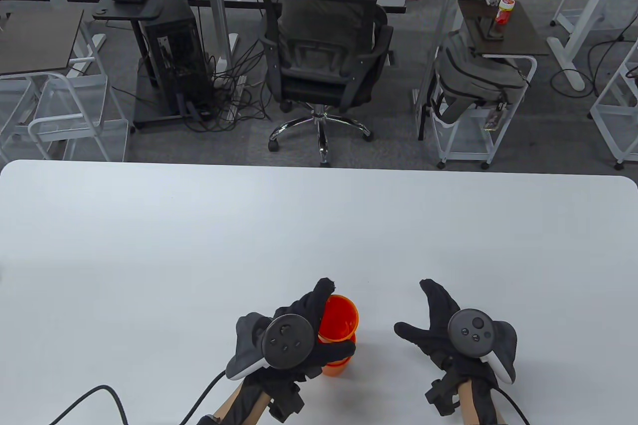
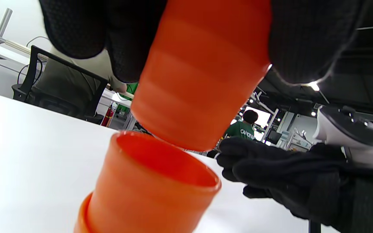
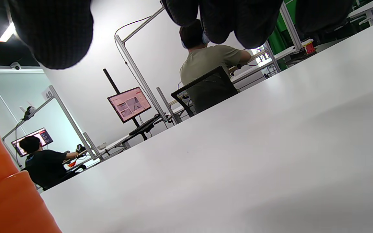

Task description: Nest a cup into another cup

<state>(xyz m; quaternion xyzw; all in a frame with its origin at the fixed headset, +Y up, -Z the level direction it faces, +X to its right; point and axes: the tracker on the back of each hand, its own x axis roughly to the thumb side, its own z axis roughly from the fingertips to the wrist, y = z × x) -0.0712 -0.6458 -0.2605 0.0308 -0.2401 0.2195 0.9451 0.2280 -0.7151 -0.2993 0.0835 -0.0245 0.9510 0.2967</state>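
My left hand (image 1: 294,340) grips the upper orange cup (image 2: 202,71), fingers (image 2: 76,29) wrapped round its wall, holding it tilted just above the mouth of the lower orange cup (image 2: 154,191), its base at that rim. The lower cup stands on the white table (image 1: 199,245). My right hand (image 1: 448,330) hovers near the lower cup's right side, fingers spread, holding nothing.

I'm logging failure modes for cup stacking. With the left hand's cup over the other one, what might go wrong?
The held cup looks tilted, its base above the lower cup's far rim, so it may catch there. The right hand is off the lower cup, so a push could tip or slide it. The left hand hides the alignment from above.
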